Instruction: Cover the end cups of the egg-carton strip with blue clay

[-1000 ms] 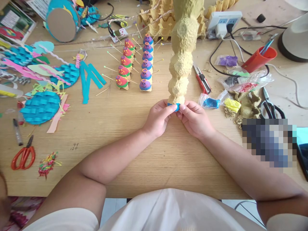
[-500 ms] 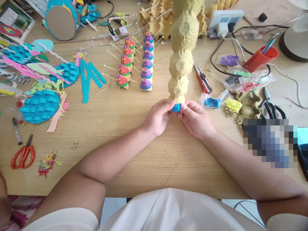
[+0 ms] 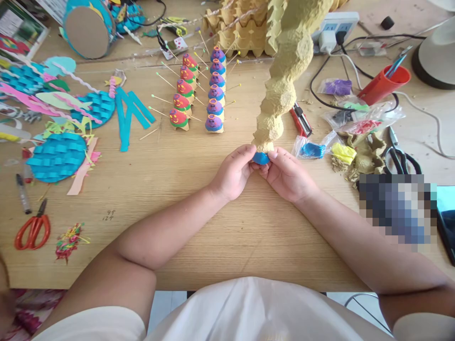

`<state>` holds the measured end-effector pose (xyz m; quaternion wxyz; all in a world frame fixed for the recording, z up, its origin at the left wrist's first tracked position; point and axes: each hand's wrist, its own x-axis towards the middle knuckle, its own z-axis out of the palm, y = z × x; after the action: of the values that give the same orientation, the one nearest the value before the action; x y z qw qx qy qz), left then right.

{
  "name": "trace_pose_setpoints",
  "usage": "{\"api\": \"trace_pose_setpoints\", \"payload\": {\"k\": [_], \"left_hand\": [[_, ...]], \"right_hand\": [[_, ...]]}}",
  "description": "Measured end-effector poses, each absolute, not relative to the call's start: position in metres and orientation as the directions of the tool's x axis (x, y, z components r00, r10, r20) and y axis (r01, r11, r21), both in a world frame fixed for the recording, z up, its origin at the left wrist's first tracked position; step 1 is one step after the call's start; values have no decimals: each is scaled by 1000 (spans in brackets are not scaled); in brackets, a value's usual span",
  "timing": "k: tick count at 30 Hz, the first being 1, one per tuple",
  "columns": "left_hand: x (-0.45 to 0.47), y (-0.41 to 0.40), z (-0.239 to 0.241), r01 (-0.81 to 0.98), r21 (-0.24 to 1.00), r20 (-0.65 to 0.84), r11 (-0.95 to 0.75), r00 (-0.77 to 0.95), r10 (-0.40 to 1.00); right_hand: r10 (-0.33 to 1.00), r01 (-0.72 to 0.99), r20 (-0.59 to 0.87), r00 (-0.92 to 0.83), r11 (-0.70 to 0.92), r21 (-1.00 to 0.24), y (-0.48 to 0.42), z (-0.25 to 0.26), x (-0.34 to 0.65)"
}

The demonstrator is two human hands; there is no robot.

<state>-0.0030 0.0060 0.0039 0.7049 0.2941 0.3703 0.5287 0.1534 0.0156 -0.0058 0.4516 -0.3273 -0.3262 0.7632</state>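
A bumpy tan egg-carton strip (image 3: pixel 279 92) rises from between my hands toward the top of the view, leaning right. Blue modelling clay (image 3: pixel 261 158) covers part of its near end. My left hand (image 3: pixel 232 173) is closed on the strip's end from the left, thumb at the clay's upper edge. On the other side my right hand (image 3: pixel 289 175) pinches the same end, its thumb against the clay. Fingers beneath are partly hidden. Beyond stand two rows of egg-carton caterpillars, one with red clay tops (image 3: pixel 184 88), one with purple and blue tops (image 3: pixel 215 92).
To the right lie wrapped blue clay (image 3: pixel 312 150), yellow clay (image 3: pixel 343 153), a red utility knife (image 3: pixel 301 121), black-handled scissors (image 3: pixel 401 158) and a red cup (image 3: pixel 386 85). Blue woven paper crafts (image 3: pixel 57 156) and red scissors (image 3: pixel 33 231) are on the left. Egg cartons (image 3: pixel 241 35) sit behind.
The strip's upper part has swung to the right, now covering part of the utility knife. More of the blue clay shows, in a wider band. Both hands keep nearly the same place.
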Motion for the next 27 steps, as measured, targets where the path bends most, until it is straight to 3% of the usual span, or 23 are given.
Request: {"api": "trace_pose_setpoints", "payload": {"k": [15,27], "left_hand": [[-4,4,-2,-540,807,-152,240,204,967],[-3,5,2,-521,804,-221,285,183,958]], "right_hand": [[895,-482,-240,-376,-411,-774,16,-3,152],[895,-464,-222,-386,-396,-792,18,-3,153]]}}
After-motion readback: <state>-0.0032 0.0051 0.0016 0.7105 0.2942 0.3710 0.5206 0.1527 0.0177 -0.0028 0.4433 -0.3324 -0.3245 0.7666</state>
